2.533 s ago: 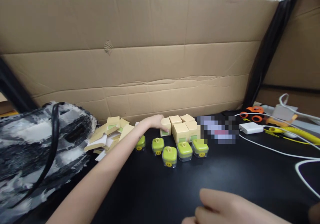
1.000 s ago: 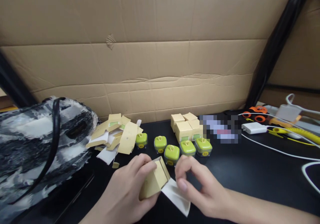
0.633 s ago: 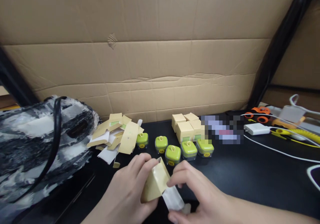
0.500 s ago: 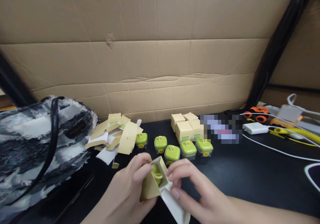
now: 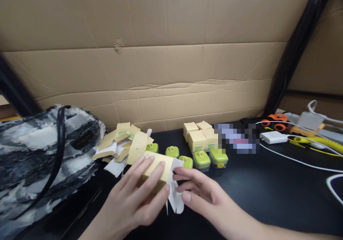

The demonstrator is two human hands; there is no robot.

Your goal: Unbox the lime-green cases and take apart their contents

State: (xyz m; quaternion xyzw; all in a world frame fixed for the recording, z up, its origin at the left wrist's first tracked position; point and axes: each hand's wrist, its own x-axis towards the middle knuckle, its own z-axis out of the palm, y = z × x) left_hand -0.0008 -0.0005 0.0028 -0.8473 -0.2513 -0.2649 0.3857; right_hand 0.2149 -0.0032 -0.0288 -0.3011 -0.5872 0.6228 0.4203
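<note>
My left hand [image 5: 136, 199] is wrapped round a small tan cardboard box [image 5: 158, 166], tipped with its open end toward my right hand. My right hand [image 5: 199, 195] has its fingers at the box's white open flaps [image 5: 175, 199], thumb and forefinger reaching into the mouth; what they pinch is hidden. Beyond my hands stands a row of several green-lidded clear jars [image 5: 201, 160] on the black table [image 5: 268, 186]. Behind the jars sit several closed tan boxes [image 5: 198, 137]. Left of them lies a heap of flattened, emptied boxes [image 5: 125, 145].
A tall cardboard wall [image 5: 160, 64] closes off the back. A fuzzy grey-and-white bag [image 5: 40, 154] with a black strap fills the left. At the right lie a white charger [image 5: 273, 137], white cables [image 5: 302, 163], an orange tool [image 5: 276, 121] and a yellow coiled cable [image 5: 318, 143].
My left hand took a box from the stack and brought it near. Both hands opened its flaps, showing a green jar inside. The box is now tipped flatter, its mouth toward my right hand.
</note>
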